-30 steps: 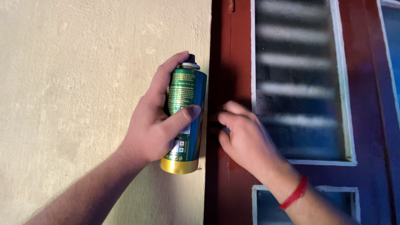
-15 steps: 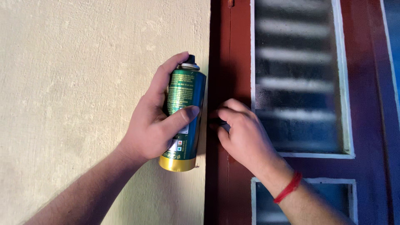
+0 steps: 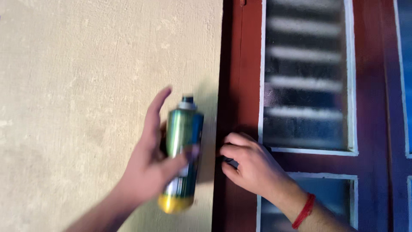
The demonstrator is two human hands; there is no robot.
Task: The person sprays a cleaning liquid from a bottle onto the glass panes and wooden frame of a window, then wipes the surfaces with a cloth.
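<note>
Fingers of the left hand (image 3: 150, 172) are wrapped around the middle of a green metal spray can with a gold base and a black nozzle (image 3: 182, 161), the index finger lifted straight and free above the nozzle. The can is held upright in front of the cream plaster wall (image 3: 86, 86), just left of the dark red wooden door frame (image 3: 240, 86); it is blurred. The can is judged light, rigid and smooth, so likely slippery; a hold around the mid-body is judged the surest. The right hand (image 3: 249, 165), a red thread bracelet (image 3: 304, 210) on its wrist, is curled loosely against the frame's edge, fingertips pinched on something small and dark that cannot be made out. Frosted glass panes (image 3: 307, 77) are set to the right.
</note>
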